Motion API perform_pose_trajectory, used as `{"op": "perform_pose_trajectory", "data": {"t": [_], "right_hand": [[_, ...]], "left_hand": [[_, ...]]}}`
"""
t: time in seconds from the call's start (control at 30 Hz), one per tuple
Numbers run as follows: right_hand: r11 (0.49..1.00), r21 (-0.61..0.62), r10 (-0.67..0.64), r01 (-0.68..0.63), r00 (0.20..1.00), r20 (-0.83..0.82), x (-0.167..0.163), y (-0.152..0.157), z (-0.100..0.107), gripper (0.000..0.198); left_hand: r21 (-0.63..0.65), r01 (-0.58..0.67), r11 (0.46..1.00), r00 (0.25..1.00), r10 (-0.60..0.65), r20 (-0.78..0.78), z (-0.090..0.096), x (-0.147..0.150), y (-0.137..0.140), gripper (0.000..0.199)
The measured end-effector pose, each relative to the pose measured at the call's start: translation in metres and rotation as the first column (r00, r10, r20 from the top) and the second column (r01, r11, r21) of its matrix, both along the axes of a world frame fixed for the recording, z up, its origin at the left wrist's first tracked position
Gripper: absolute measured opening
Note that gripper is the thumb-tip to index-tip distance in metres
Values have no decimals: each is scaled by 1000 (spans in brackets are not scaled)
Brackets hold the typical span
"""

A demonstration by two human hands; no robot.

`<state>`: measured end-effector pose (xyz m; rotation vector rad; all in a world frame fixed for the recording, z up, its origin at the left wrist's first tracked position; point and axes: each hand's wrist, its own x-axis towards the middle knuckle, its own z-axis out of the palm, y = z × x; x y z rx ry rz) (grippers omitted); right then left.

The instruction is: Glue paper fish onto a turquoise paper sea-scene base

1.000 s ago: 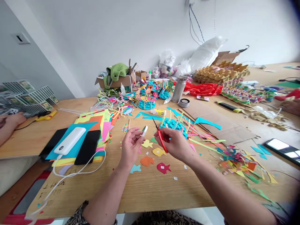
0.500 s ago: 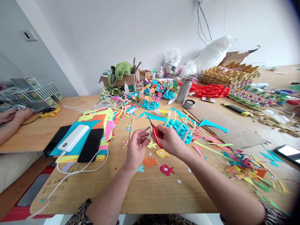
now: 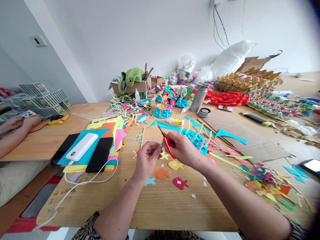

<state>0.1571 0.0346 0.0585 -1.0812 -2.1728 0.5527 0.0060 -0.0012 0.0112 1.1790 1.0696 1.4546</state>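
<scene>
In my right hand [image 3: 181, 146] is a pair of scissors with red handles [image 3: 169, 146]; the dark blades point up and to the left. My left hand [image 3: 149, 156] pinches a small whitish piece [image 3: 160, 145], perhaps tape, close beside the scissors. Below my hands lie paper fish: a yellow one [image 3: 175, 165], an orange one [image 3: 162, 174], a red one [image 3: 180, 183] and a light blue one [image 3: 150, 181]. A pale yellow paper shape [image 3: 164, 155] lies partly under my hands. Small white squares sit on the yellow and red fish.
A blue egg-carton piece with twisted stems [image 3: 197, 138] stands beyond my right hand. Left are coloured papers [image 3: 116, 133], a power bank [image 3: 82, 146] and a phone [image 3: 100, 155]. Paper scraps [image 3: 267, 180] spread right. A steel flask [image 3: 199, 99] stands behind. Another person's hands [image 3: 30, 121] appear far left.
The whitish strip that stuck up between my hands now shows only as a small bit at my left fingertips. A further white piece lies on the table by my right forearm. The view has shifted slightly.
</scene>
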Motion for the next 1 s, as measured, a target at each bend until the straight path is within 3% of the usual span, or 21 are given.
{"op": "perform_pose_trajectory", "data": {"t": [0.27,0.47,0.67,1.0], "right_hand": [[993,101,-75,67,994,76,18,-4,6,20],[997,-68,-16,40,949,313,36,-17,-2,34],[975,-211,142,-75,936,322,31,-26,-10,40],[949,-300,185,-93,937,297,27,-24,-13,45]], "left_hand": [[-84,-40,996,995,47,91,3,-3,1,27],[-130,-93,987,984,111,140,2,-7,3,26],[-149,-91,985,985,111,132,2,-5,2,31],[-144,-53,988,996,63,70,6,-4,0,26]]}}
